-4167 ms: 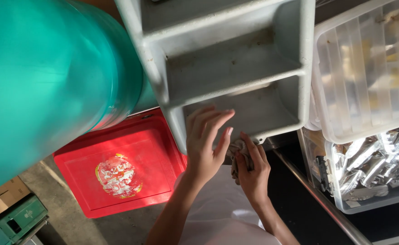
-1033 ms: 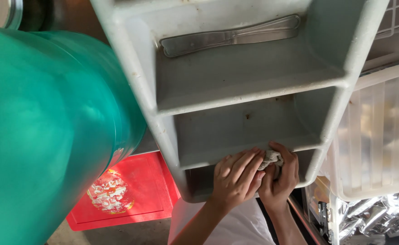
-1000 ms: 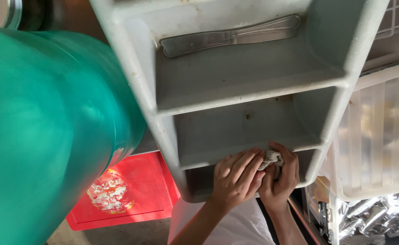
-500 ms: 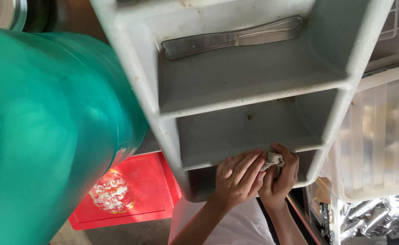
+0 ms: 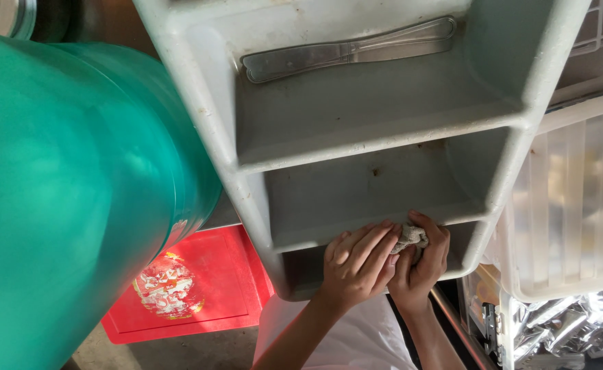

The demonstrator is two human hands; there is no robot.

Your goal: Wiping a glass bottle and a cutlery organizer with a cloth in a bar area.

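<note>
Holding almost exactly as a moment ago, the left hand [image 5: 358, 264] lies flat, fingers spread, on the grey divided tray [image 5: 356, 144]; just beside it the right hand [image 5: 421, 264] pinches a crumpled rag [image 5: 410, 237] against the divider.

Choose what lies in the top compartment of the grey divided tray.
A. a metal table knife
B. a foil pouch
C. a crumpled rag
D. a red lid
A: a metal table knife lies alone along the back of the top compartment of the grey tray.
</note>
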